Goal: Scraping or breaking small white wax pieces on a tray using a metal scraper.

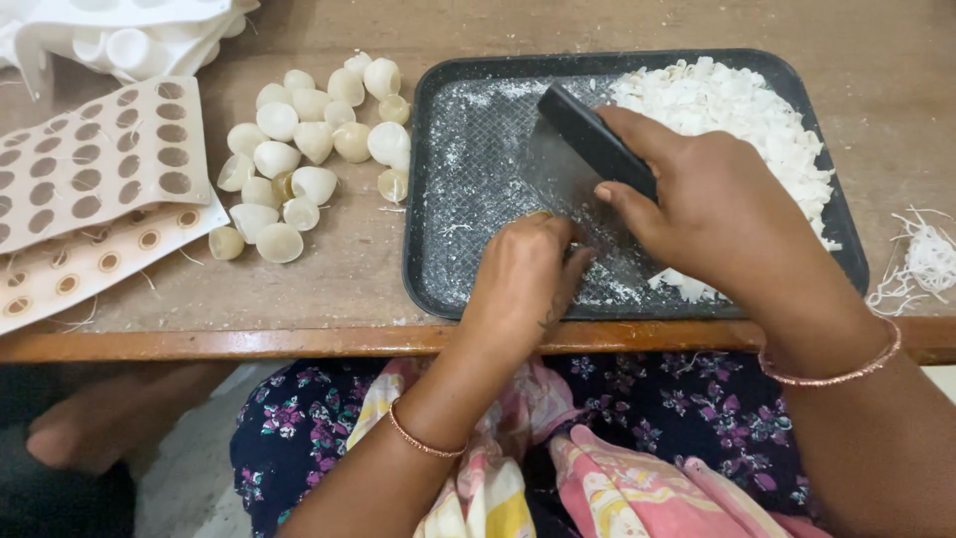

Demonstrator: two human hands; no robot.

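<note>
1. While we look down at the black tray [428, 199], its rectangular, rimmed floor shows a fine crosshatch texture dusted with white powder.
2. We see white flaky shavings [737, 120] heaped in the tray's far right part.
3. Our right hand [717, 209] is clasped around the dark handle of a flat metal scraper [588, 149], whose blade stands tilted on the tray floor near its middle.
4. Our left hand [523, 274] curls over the tray's near edge, fingers pinched close together beside the blade; what they hold we cannot tell.
5. Left of the tray, smooth cream half-shells [299, 159] lie clustered on the worn wooden table [349, 289].
6. Further left of the tray, beige mould sheets [100, 159] with rows of round cavities overlap.
7. Right of the tray lies a tangle of white threads [926, 259].
</note>
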